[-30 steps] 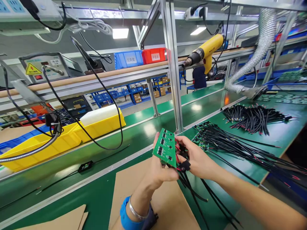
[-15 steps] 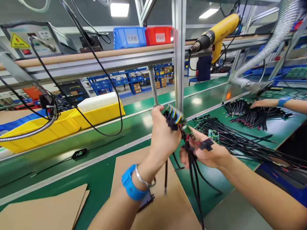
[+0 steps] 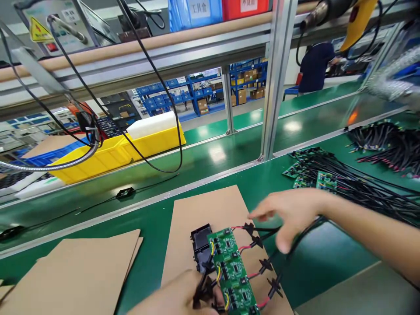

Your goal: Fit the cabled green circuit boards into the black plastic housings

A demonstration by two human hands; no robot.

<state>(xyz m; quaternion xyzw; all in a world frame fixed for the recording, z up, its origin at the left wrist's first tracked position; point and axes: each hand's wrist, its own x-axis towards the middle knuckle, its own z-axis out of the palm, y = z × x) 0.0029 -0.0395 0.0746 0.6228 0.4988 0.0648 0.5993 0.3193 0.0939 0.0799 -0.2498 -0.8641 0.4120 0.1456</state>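
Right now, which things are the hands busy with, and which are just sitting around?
Busy with:
left hand
right hand
green circuit board
black cables wired to the board
cardboard sheet under it

Just sitting around:
yellow bin
pile of boards and cables
second cardboard sheet
small black module on the belt

Both arms are bare, with no sleeve in view; the right forearm [image 3: 370, 236] runs uncovered from the right edge to the right hand [image 3: 288, 214], which wears no glove and no ring; the left hand [image 3: 173, 297], near the bottom edge, is ungloved too; its wrist lies out of frame.
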